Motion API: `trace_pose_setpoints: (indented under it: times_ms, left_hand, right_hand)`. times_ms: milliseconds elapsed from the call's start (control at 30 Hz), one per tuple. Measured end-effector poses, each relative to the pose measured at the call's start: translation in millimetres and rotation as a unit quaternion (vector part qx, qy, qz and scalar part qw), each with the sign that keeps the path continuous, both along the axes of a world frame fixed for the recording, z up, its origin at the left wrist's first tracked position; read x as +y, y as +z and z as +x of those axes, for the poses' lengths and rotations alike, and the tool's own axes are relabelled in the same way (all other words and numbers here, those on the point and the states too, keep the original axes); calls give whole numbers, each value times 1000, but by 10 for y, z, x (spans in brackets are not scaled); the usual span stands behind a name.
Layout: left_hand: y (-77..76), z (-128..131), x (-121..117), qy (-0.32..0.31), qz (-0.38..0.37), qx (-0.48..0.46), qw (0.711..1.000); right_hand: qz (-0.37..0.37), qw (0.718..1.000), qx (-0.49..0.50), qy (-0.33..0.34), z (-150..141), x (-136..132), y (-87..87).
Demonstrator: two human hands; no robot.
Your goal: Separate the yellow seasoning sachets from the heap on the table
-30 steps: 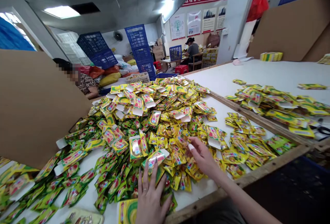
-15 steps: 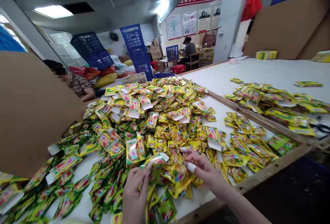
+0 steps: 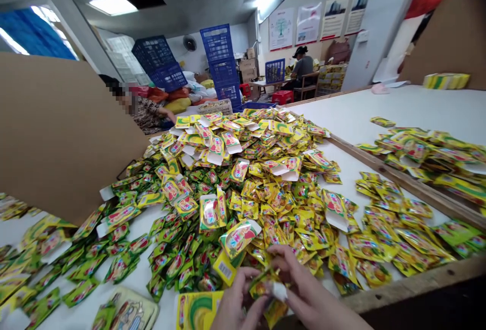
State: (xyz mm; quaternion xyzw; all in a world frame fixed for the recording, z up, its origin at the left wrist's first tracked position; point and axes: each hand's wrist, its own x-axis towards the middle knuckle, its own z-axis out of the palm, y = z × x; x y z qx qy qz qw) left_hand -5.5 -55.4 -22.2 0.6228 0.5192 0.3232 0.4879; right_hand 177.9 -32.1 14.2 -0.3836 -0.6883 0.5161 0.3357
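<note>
My left hand (image 3: 241, 303) is closed on a small green-and-yellow sachet (image 3: 258, 285), thumb and fingers pinched around it. Beside it, my right hand (image 3: 304, 284), with a white cover on a fingertip, is closed on a yellow sachet (image 3: 276, 314). The two hands nearly meet, so the sachets partly overlap and are half hidden by fingers. Just beyond them lies a small printed carton (image 3: 239, 239) with a white open end. Left of my left hand is a yellow carton (image 3: 197, 310), cut off by the frame's bottom edge.
A big heap of yellow sachets (image 3: 273, 193), green sachets (image 3: 178, 259) and open cartons spreads over the white table (image 3: 330, 112). A wooden strip (image 3: 395, 173) divides the table. Cardboard (image 3: 68, 132) stands at left, near a picture tin (image 3: 136, 310). Two people sit beyond, near blue crates (image 3: 220, 67).
My hands have come together lower down, near the table's front edge; the right hand has left the yellow heap and now holds a sachet. The view has turned somewhat left.
</note>
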Motion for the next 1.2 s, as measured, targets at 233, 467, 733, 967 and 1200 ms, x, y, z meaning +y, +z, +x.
trace_pose_setpoints:
  times_ms: [233,467,733,967,1200]
  left_hand:
    - [234,-106,85,-73,117,142,980]
    - [669,-93,769,-2,193,524,829]
    - [683,-38,834,-34,183,499,847]
    - [469,13,334,-7,-81,-67,994]
    - [212,197,76,9,-162,-174,971]
  right_hand:
    - [-201,976,80,25,137,17,-124]
    - [-150,961,213,-89,241,160,-86]
    - [-145,955,205,-159,338,108,-185]
    - [-84,949,242,-181,236,196,165]
    - [171,978,93,-79,101,207,319]
